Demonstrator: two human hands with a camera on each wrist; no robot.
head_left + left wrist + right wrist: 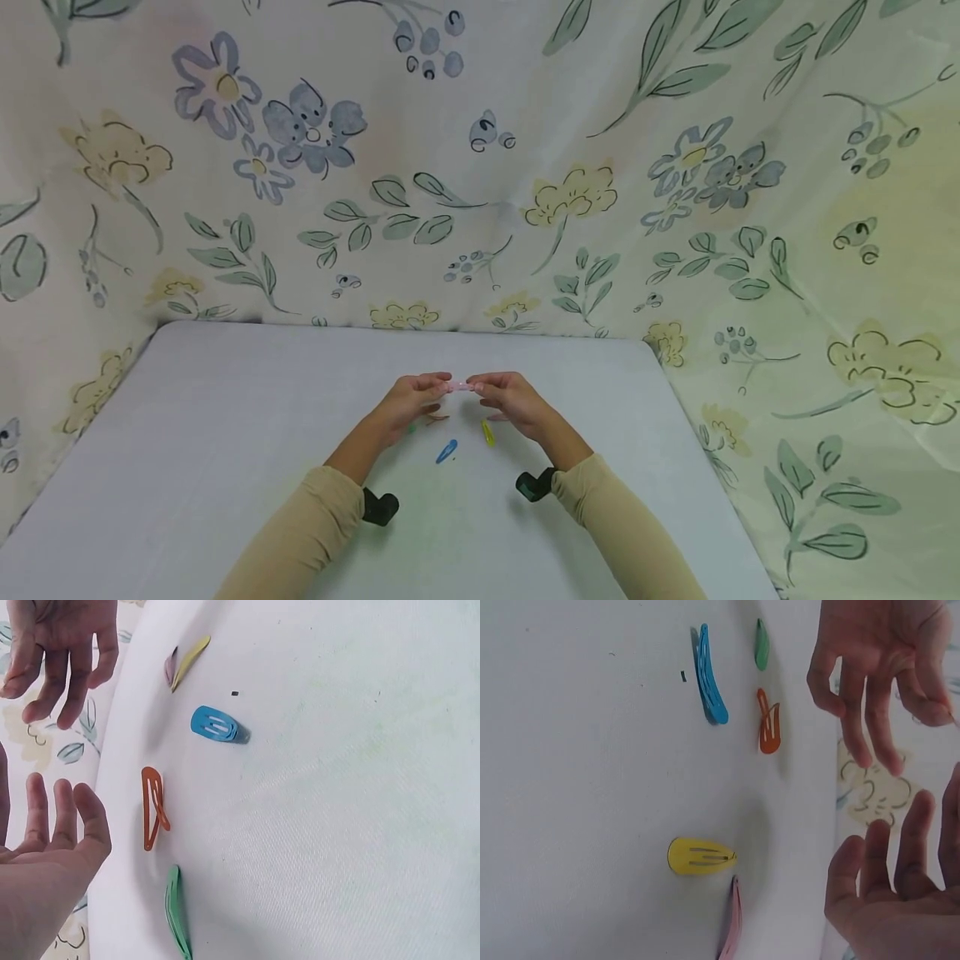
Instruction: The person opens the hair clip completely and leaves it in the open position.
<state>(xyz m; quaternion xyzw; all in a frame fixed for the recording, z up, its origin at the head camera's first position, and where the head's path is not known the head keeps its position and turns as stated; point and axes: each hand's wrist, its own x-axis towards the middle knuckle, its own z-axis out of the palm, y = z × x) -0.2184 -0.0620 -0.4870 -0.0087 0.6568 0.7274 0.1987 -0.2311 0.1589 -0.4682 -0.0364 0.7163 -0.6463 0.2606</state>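
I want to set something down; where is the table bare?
The table is bare left of the left sleeve, right of the right sleeve, and from left hand and right hand back to the floral cloth. Crowded near the hands: green clip, orange clip, blue clip, yellow clip, mauve clip.

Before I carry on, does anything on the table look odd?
Two things: the orange clip looks sprung open, its parts splayed apart; and a small dark fleck lies on the table near the blue clip, like stray debris.
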